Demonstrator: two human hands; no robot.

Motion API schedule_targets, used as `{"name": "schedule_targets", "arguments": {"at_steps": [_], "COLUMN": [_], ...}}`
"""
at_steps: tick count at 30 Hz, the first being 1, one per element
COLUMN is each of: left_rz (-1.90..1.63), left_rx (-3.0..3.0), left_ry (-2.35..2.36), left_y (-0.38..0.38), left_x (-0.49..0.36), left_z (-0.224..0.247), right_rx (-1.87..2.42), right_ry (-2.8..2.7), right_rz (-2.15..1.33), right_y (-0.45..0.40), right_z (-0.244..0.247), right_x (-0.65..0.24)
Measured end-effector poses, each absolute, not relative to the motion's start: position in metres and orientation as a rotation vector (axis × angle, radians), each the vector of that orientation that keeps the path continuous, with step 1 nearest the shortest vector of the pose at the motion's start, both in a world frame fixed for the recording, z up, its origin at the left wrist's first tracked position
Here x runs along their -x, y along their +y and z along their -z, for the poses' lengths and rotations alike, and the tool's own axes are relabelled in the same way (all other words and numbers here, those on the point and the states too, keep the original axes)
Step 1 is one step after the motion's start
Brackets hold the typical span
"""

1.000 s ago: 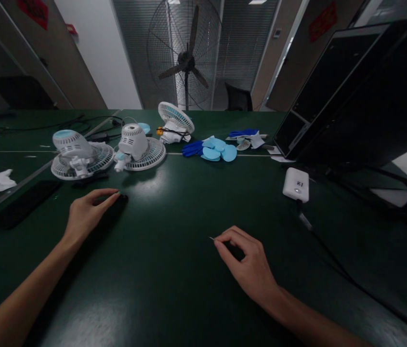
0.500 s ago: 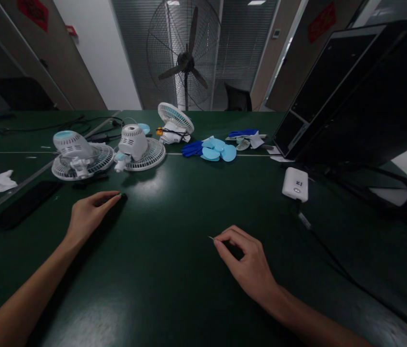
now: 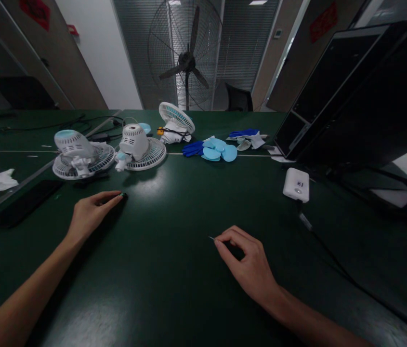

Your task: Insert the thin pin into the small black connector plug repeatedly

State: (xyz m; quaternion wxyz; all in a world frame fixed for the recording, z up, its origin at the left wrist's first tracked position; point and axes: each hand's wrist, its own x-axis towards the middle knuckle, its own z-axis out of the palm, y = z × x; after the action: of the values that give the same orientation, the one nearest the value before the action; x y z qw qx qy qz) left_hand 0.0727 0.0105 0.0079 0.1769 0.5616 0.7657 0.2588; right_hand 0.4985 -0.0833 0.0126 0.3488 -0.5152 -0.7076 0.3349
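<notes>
- Basically, landmark = pale blue fan blade (image 3: 219,150), lying flat on the green table (image 3: 174,289).
- Right hand (image 3: 248,258): thumb and index pinched on a thin pin (image 3: 211,237), tip sticking out leftward; other fingers curled. Pin is on the near side of the blade.
- Left hand (image 3: 88,212): thumb and index tips pinched on a small dark piece (image 3: 124,196) with a greenish bit; mostly hidden, can't tell what it is. Piece is left of the blade, nearer the camera.
- Hands well apart.
- Blue glove (image 3: 192,149): against the blade's left side.
- Left fan (image 3: 75,149) + middle fan (image 3: 134,144): left of the blade, grilles down.
- Third fan (image 3: 175,124): beyond the blade, to its left, grille tilted.
- White box (image 3: 296,184): right of the blade, nearer, black cable (image 3: 336,260) attached.
</notes>
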Motion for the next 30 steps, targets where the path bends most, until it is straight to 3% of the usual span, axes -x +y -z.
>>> {"name": "schedule_targets", "arguments": {"at_steps": [9, 20, 30], "left_rz": [-0.749, -0.599, -0.611], "left_rx": [-1.661, -2.018, -2.031], "left_ry": [2.022, 1.037, 0.973], "left_y": [0.009, -0.047, -0.053], "left_x": [-0.079, -0.230, -0.236], "left_z": [-0.014, -0.005, -0.006], "right_rx": [1.337, 1.215, 1.215], "right_ry": [-1.847, -2.074, -2.190], "right_rz": [-0.874, -0.675, -0.584], "right_y": [-0.083, -0.088, -0.090], "right_z": [-0.010, -0.011, -0.007], "right_x": [-0.499, -0.490, -0.491]}}
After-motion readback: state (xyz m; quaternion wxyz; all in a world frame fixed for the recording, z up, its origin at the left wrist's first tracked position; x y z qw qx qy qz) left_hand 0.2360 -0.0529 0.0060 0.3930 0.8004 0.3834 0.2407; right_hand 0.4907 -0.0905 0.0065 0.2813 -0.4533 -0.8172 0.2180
